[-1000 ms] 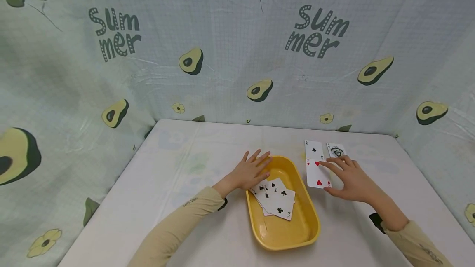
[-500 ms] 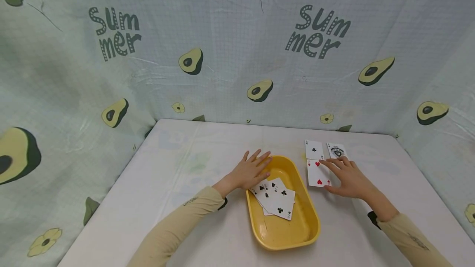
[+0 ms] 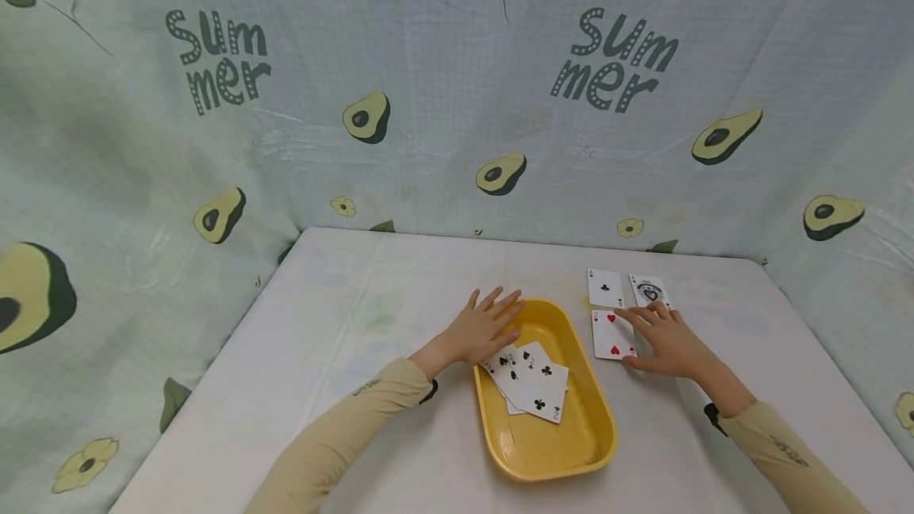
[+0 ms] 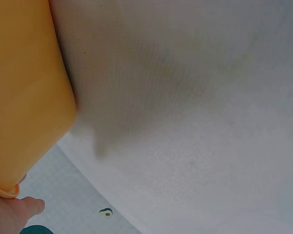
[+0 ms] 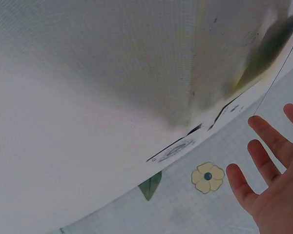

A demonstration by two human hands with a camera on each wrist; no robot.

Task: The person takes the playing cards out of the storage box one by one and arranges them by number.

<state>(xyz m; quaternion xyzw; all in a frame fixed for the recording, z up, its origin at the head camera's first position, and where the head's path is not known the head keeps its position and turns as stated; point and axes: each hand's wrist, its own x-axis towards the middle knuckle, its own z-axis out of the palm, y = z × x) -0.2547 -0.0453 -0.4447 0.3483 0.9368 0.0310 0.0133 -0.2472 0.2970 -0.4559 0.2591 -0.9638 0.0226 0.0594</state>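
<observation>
Head view: yellow tub (image 3: pixel 550 454), lower centre, loose cards (image 3: pixel 535 383) inside; left hand (image 3: pixel 477 337) laid over its upper-left edge, fingers spread, no curl. Right hand (image 3: pixel 664 349) nearer heart card (image 3: pixel 608 335), right of centre: thumb and forefinger wide apart at its right-hand corners, no pinch seen; card leftward of palm, long axis up frame. Beyond: club card (image 3: pixel 604 288), emblem card (image 3: pixel 648 290).

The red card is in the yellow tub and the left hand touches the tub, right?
Not quite: the red card isn't in the yellow tub. The head view shows it outside, to the tub's right. The left hand does touch the tub.
</observation>
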